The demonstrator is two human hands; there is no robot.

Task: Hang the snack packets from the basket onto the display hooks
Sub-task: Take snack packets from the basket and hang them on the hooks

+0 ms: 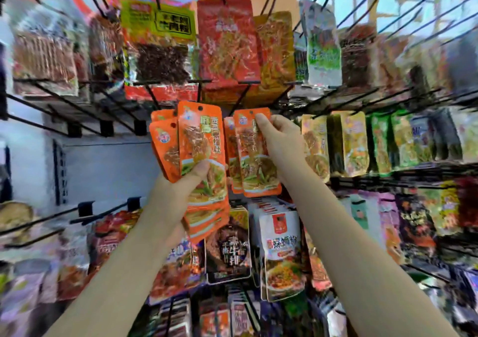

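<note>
We are hanging one orange packet (258,153): our right hand (280,140) pinches its top, just below the red packet (227,41). Our left hand (178,194) grips the spare stack (192,145) beside it. Next, its hole must meet a hook tip.
</note>
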